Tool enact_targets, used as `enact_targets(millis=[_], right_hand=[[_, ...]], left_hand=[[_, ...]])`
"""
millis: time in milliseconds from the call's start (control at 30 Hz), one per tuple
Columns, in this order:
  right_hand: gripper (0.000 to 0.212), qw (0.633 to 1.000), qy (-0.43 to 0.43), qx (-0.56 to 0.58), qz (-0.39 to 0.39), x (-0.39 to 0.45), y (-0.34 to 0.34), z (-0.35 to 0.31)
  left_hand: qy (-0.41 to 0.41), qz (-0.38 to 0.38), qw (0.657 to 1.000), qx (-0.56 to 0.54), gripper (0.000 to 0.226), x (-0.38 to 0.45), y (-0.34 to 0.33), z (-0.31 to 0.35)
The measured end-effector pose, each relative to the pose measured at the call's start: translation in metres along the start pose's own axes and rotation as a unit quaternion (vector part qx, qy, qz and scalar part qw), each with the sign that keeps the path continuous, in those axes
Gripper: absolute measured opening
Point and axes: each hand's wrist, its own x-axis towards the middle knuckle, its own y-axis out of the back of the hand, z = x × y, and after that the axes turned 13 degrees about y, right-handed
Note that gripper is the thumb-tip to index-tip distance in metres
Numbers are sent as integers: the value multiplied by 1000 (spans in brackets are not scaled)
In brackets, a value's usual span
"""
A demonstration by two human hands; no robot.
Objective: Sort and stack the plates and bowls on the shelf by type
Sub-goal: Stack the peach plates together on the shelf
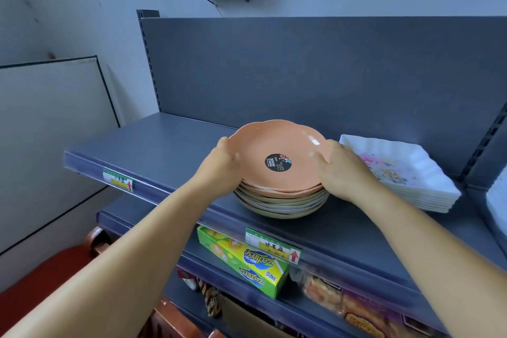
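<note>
I have the orange plate [279, 156] lying face up on top of the round stack [281, 200] near the middle of the view; it is round with a scalloped rim, so it has no long axis to speak of, and its black sticker [277, 162] reads sideways, the lines of print running toward twelve o'clock. My left hand [223, 166] grips the rim at nine o'clock of the plate, thumb over the edge and fingers curled under it; my right hand [341, 170] grips the rim at three o'clock the same way, thumb lying on the inner slope. Both forearms reach in from the bottom corners, converging on the plate, wrists roughly level. The stack sits on the grey shelf [164, 145] close to its front edge, which runs from nine o'clock down toward four o'clock with price tags along it. At three o'clock, just beside my right hand, a pile of white square plates [411, 173] with a flower print rests on the same shelf. From nine to eleven o'clock the shelf lies bare as far as the upright post, and the grey back panel [301, 68] closes off twelve o'clock. On the shelf below, at six o'clock, sits a green and yellow box [241, 258].
</note>
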Motion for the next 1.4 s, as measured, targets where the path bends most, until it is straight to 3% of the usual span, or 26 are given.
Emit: enact_targets(millis=[100, 200, 300, 467, 633, 833, 900, 1067, 1200, 1400], right_hand=[[50, 999, -17, 50, 5, -3, -5, -3], [52, 995, -36, 94, 9, -5, -14, -8], [48, 991, -21, 133, 5, -1, -25, -13], [38, 963, 4, 270, 11, 8, -42, -22], [33, 938, -10, 347, 8, 24, -54, -27], [31, 907, 6, 419, -45, 46, -80, -64], [30, 900, 16, 432, -61, 55, -92, -80], [38, 890, 54, 447, -66, 79, -121, -122], [65, 897, 58, 432, -75, 102, -142, -149], [78, 906, 83, 408, -75, 137, -167, -169]], left_hand=[[19, -14, 999, -31, 25, 3, -3, -5], [23, 3, 995, -95, 20, -1, -7, -12], [27, 26, 991, -128, 33, 4, -3, -18], [98, 69, 977, -175, 54, 15, 10, -37], [78, 92, 973, -199, 46, 10, 7, -42], [152, 142, 957, -201, 31, 27, 37, -59], [147, 153, 953, -217, 38, 38, 50, -71], [158, 145, 951, -223, 48, 77, 88, -110], [160, 98, 960, -207, 52, 114, 123, -135], [144, 57, 967, -202, 53, 165, 152, -151]])
